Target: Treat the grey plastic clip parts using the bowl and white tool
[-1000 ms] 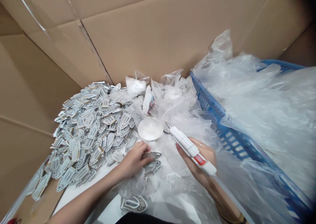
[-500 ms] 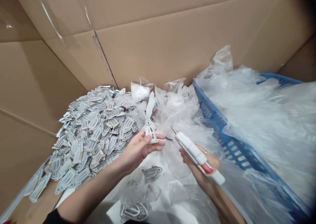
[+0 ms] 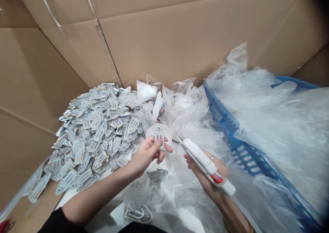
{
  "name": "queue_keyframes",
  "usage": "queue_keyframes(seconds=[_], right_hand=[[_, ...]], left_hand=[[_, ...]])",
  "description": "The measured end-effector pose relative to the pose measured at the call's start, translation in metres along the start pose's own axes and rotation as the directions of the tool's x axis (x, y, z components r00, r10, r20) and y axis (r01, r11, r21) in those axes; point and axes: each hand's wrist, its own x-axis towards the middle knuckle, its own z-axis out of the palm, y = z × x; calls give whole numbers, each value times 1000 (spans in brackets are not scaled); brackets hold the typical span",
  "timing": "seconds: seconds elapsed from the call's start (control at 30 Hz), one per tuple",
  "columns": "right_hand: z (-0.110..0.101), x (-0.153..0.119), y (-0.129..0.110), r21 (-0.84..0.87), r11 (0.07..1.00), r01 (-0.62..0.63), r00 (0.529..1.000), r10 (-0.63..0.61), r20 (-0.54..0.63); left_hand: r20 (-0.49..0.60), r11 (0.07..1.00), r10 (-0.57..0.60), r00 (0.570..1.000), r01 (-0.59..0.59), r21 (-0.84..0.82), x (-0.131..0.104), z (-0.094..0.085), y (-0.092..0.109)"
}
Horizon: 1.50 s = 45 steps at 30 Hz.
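Note:
Between thumb and fingers, my left hand (image 3: 149, 152) grips a small grey arched frame piece (image 3: 159, 137), held upright with its pointed end up. My right hand (image 3: 208, 171) is wrapped round a white pen-shaped tool (image 3: 202, 157) with a red part and a metal tip. That tip points up and left toward the frame piece, a short gap apart from it. Below my left hand, another grey frame piece (image 3: 157, 175) lies on clear plastic. An ornate piece (image 3: 138, 214) lies near the bottom edge.
A large heap of grey frame pieces (image 3: 97, 133) fills the left side. Clear plastic bags (image 3: 187, 109) lie in the middle. On the right, a blue basket (image 3: 246, 154) is heaped with plastic bags. Cardboard walls (image 3: 180, 41) stand behind. Something red (image 3: 4, 225) shows at the bottom left corner.
My left hand has turned the frame piece more upright and curled its fingers further around it. The tool in my right hand has shifted slightly left and down. The view has moved a little.

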Motion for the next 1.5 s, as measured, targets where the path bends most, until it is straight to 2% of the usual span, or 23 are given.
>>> queue_keyframes(seconds=[0.23, 0.43, 0.57, 0.97, 1.5], right_hand=[[6, -1, 1, 7, 990, 140, 983, -140, 121], [9, -3, 9, -40, 980, 197, 974, -191, 122], [9, -4, 13, -100, 966, 240, 965, -226, 134], [11, -2, 9, -117, 938, 327, 944, -319, 79], [12, -5, 14, -108, 952, 285, 956, -274, 106]], left_hand=[[-23, 984, -34, 999, 38, 172, -1, 2, -2], [17, 974, -73, 997, 68, 215, -6, 4, 1], [0, 970, -55, 999, 53, 237, -6, 4, 1], [28, 983, -36, 999, 30, 183, -9, 7, 4], [34, 991, -113, 993, 110, 76, -8, 6, 0]])
